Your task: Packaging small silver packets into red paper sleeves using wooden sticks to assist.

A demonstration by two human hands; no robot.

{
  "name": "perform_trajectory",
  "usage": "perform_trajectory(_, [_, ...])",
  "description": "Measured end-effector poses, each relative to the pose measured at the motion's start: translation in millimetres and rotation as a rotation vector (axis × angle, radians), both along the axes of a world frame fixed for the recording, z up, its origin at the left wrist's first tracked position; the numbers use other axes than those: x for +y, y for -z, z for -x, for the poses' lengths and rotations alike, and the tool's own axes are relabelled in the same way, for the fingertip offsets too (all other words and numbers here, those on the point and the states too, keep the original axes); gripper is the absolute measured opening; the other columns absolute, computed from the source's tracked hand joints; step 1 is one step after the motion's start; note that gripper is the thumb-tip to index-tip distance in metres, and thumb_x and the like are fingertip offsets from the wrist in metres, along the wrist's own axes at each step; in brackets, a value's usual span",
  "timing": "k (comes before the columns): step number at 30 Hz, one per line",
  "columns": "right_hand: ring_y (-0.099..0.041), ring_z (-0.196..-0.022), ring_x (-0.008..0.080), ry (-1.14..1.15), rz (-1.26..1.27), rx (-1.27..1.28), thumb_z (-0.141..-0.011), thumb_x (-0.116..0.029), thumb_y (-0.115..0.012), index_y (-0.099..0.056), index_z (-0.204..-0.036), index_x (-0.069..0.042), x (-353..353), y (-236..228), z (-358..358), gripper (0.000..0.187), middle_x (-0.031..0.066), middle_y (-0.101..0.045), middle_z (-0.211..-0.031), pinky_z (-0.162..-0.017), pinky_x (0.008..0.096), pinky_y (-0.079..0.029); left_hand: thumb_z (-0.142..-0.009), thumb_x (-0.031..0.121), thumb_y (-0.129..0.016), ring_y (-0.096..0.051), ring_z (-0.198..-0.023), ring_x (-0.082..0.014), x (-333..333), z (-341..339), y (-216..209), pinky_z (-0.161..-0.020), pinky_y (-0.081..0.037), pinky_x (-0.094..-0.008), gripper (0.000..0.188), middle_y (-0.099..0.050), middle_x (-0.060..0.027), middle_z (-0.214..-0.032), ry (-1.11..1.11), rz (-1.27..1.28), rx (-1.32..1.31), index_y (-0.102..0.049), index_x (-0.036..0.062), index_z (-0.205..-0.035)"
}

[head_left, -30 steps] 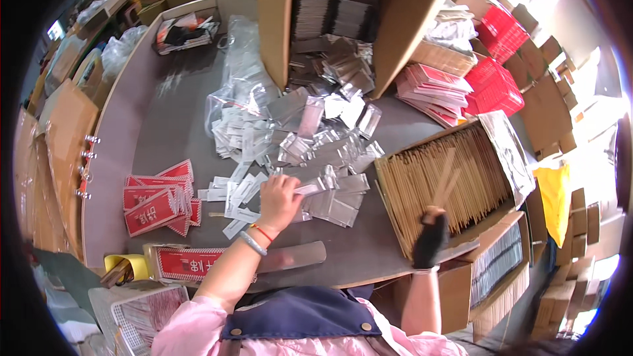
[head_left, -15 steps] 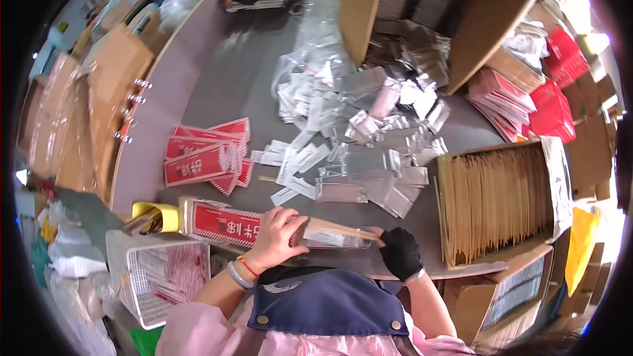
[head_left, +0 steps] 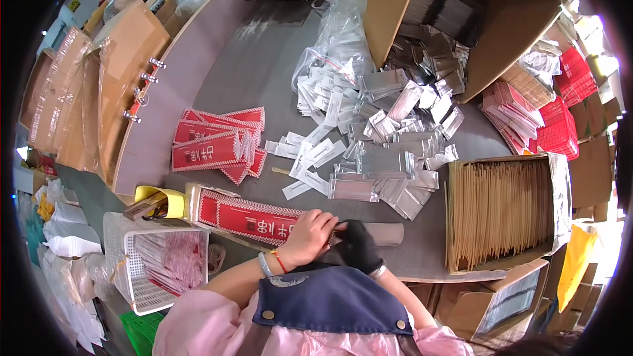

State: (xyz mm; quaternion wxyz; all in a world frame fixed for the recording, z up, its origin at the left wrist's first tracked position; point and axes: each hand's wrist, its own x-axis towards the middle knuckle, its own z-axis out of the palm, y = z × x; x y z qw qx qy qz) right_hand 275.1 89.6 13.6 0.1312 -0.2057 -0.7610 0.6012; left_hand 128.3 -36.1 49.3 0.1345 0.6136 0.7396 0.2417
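Observation:
My left hand point(head_left: 308, 234) is bare, with a red cord and a pale bangle at the wrist. Its fingers are bent and closed over something hidden, at the right end of a long tray of red printed paper sleeves point(head_left: 227, 217). Against its fingertips, my right hand point(head_left: 358, 245), in a black fingerless glove, is closed too. Beyond the glove a flat greyish packet point(head_left: 388, 233) sticks out along the table edge; whether it is held or lies on the table I cannot tell. Farther in lie white slips point(head_left: 310, 161) and silvery flat packets point(head_left: 386, 165).
Fanned red sleeves point(head_left: 208, 150) lie on the left. At right stands a carton packed with brown paper pieces point(head_left: 501, 207). A tall open carton point(head_left: 395, 10) holds dark packets at the back. A yellow holder point(head_left: 170, 202) and white basket point(head_left: 125, 270) are at lower left.
My hands have come together; my right hand moved left. The brown paper piece and clear sleeve held between them are hidden from sight now. The whole view has shifted slightly.

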Motion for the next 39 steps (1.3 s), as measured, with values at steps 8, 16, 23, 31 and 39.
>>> perform_trajectory(8, [-0.057,-0.102,0.0314,-0.258,-0.817,-0.211,-0.061,-0.04,-0.083,-0.058,-0.117,-0.012,35,-43,-10,0.068,0.0091,-0.062,-0.11,-0.089,0.0465,-0.039,-0.076,0.015,-0.063,-0.052,-0.091,-0.0266,7,19,-38,-0.079,-0.044,-0.0401,0.007,-0.053,-0.0067,-0.095,0.262,0.083,0.18,-0.062,0.015,-0.083])
perform_trajectory(16, [-0.059,-0.095,0.0325,-0.072,-0.885,-0.345,-0.061,-0.038,-0.082,-0.059,-0.112,-0.01,48,-67,-25,0.062,0.0095,-0.061,-0.1,-0.082,0.0468,-0.041,-0.063,0.012,-0.083,-0.044,-0.126,-0.0413,-26,103,-44,-0.105,-0.036,-0.0557,0.054,-0.048,-0.0184,-0.133,-0.392,-0.071,0.359,-0.064,0.0051,-0.112])
perform_trajectory(23, [-0.058,-0.094,0.0324,-0.142,-0.847,-0.342,-0.062,-0.037,-0.082,-0.061,-0.109,-0.009,34,-71,-18,0.059,0.0095,-0.061,-0.099,-0.083,0.0458,-0.039,-0.06,0.049,-0.088,-0.032,-0.134,-0.0456,-46,22,26,-0.111,-0.019,-0.0673,0.099,-0.039,-0.0204,-0.143,-0.591,0.115,0.032,-0.048,0.0048,-0.138])
perform_trajectory(31, [-0.057,-0.1,0.0324,-0.342,-0.777,-0.367,-0.066,-0.044,-0.079,-0.06,-0.114,-0.008,17,-58,2,0.063,0.0114,-0.061,-0.108,-0.088,0.0475,-0.039,-0.062,0.045,-0.089,-0.029,-0.138,-0.0453,-44,26,27,-0.111,-0.017,-0.0691,0.098,-0.038,-0.0198,-0.146,-0.563,0.062,-0.058,-0.045,0.0031,-0.14])
perform_trajectory(39, [-0.059,-0.107,0.0341,-0.053,-0.776,-0.091,-0.066,-0.033,-0.083,-0.06,-0.121,-0.011,35,-48,11,0.063,0.0142,-0.063,-0.115,-0.092,0.0467,-0.044,-0.072,0.019,-0.082,-0.052,-0.111,-0.0337,11,82,37,-0.092,-0.041,-0.0501,0.047,-0.057,-0.0112,-0.117,-0.515,-0.315,-0.005,-0.064,0.0068,-0.114])
